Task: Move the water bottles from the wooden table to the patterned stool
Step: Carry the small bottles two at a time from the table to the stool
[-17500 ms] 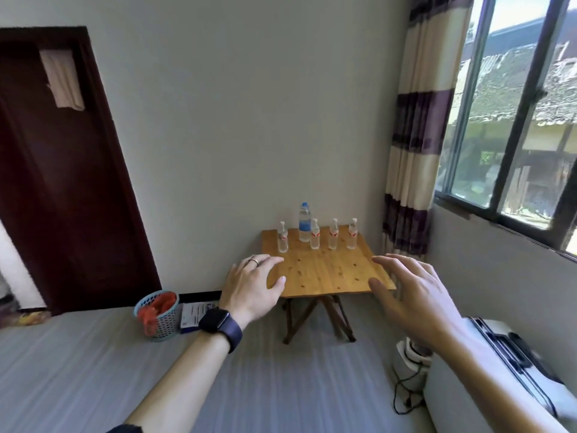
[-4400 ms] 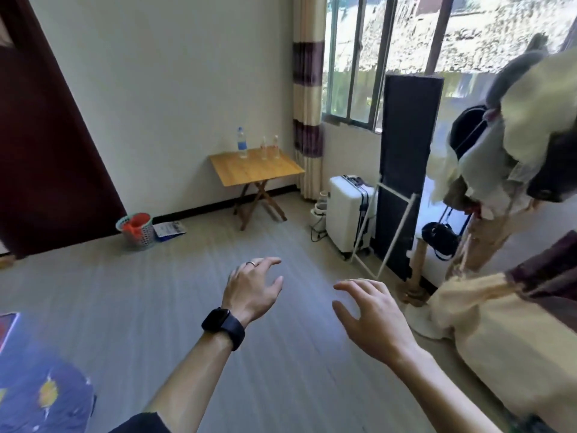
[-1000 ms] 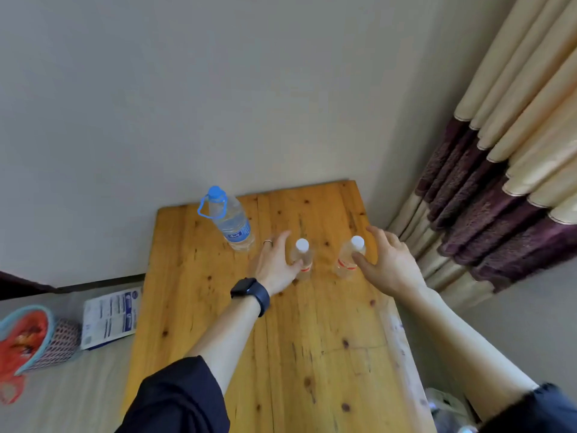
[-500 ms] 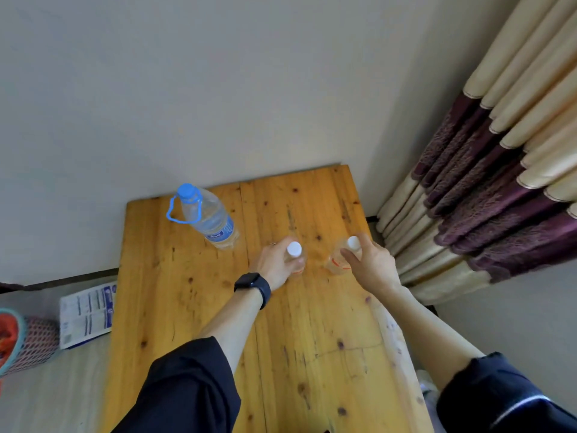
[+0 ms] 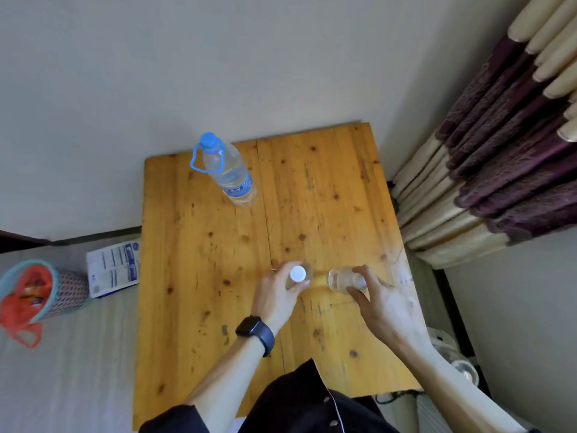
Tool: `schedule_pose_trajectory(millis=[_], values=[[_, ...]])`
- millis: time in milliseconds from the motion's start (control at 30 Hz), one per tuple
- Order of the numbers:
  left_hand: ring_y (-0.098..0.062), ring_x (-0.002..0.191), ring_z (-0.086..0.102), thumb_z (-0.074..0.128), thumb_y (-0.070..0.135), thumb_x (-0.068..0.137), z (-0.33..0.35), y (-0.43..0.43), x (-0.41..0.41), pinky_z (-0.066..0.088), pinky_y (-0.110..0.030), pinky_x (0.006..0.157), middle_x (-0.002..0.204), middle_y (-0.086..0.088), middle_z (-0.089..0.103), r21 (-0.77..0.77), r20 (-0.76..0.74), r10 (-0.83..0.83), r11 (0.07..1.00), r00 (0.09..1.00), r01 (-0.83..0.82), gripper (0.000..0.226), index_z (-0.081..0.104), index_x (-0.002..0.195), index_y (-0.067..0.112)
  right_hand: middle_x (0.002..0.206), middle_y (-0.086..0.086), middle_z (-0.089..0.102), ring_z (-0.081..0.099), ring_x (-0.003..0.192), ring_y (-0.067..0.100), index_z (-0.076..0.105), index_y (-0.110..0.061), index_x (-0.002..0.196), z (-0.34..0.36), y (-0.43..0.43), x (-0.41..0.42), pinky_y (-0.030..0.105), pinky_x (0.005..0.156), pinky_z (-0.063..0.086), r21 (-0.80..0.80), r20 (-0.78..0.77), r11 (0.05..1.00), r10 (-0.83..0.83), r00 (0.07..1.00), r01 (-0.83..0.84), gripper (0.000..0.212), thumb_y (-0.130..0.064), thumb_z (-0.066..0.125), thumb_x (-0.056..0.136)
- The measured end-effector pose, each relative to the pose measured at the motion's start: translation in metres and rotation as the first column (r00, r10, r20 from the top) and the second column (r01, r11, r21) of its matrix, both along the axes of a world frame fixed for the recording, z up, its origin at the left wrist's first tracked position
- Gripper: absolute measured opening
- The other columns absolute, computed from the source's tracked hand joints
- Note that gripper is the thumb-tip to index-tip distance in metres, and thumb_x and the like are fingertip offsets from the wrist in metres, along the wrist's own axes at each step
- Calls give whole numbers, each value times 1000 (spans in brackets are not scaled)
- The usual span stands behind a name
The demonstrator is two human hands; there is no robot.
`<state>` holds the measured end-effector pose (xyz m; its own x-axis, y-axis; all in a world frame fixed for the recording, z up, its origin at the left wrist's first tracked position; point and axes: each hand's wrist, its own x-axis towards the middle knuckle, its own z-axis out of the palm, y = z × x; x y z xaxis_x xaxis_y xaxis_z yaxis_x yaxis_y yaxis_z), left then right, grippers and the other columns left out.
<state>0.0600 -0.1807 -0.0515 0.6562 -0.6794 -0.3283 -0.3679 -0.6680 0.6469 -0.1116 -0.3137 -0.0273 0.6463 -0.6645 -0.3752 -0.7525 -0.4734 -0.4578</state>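
Observation:
I look straight down on the wooden table [image 5: 193, 276]. My left hand [image 5: 276, 296], with a watch on the wrist, grips a small clear bottle with a white cap [image 5: 297, 274], lifted above the tabletop. My right hand [image 5: 379, 303] grips a second small clear bottle [image 5: 342, 279], tilted on its side with its base towards the left bottle. A larger bottle with a blue cap and blue carry loop [image 5: 229, 171] stands upright near the table's far edge. The patterned stool is out of view.
A striped cream and purple curtain [image 5: 499, 157] hangs to the right of the table. On the floor to the left lie a printed packet [image 5: 112, 268] and a blue basket holding a red bag [image 5: 34, 295]. A white appliance [image 5: 452, 357] sits at lower right.
Both hands have pulled their small bottles off the table towards me. The right bottle has tipped onto its side. The camera has tilted further down.

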Motion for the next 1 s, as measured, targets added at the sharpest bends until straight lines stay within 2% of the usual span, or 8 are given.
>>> schedule_pose_trajectory(millis=[100,267,400,533,667,733,867,1000], values=[[-10,81,56,71,42,88,0,25,-18,31,-10,55,97,7,66,9,8,41,999,999,-41,38,63,123,31,114,6,67,64,70,28,44,-25,122,-11,24,-12,31,51,36,53,26,998,14,1000,-15,26,-32,56,99],[-16,90,64,72,42,87,-5,56,-39,43,-22,61,108,3,70,16,31,36,999,999,-36,38,64,123,32,135,14,59,68,90,37,46,-26,122,-21,51,-25,41,68,53,79,40,997,9,999,-12,28,-32,58,98],[-16,81,58,69,46,88,-5,63,-44,31,-14,54,102,-1,67,48,37,46,998,998,-48,39,61,125,37,138,8,57,69,86,36,47,-22,125,-24,54,-29,46,68,55,13,84,999,32,996,-33,32,-32,59,97],[-15,105,60,67,47,88,-10,61,-40,43,-20,70,124,5,60,33,20,34,999,999,-35,43,55,128,38,139,0,53,66,101,30,42,-24,139,-30,55,-27,44,76,55,-4,102,999,-43,994,43,55,-40,64,92],[-14,134,40,73,51,82,-20,63,-40,41,-20,92,152,4,32,8,-131,16,1000,991,-15,79,31,147,34,146,1,44,49,129,24,35,-20,145,-48,57,-25,42,97,50,116,158,977,-197,968,179,86,-52,77,77],[-12,140,32,77,52,78,-26,63,-39,36,-20,96,157,7,26,6,-208,25,1000,978,-24,92,23,150,37,149,0,40,44,134,22,33,-21,147,-60,60,-23,42,104,45,187,170,956,-258,951,226,94,-57,79,72],[-11,139,36,79,51,76,-41,56,-37,41,-23,96,153,11,36,-9,-201,8,1000,980,-10,86,30,146,41,135,-5,50,54,120,19,40,-25,142,-71,67,-16,27,93,43,293,203,909,-361,910,295,88,-48,85,70],[-10,115,55,81,47,74,-49,52,-38,44,-17,79,129,14,57,-9,-124,27,1000,992,-28,66,47,130,36,117,-15,53,55,103,9,43,-25,133,-77,69,-12,19,82,41,292,232,895,-409,883,338,78,-39,87,70]])
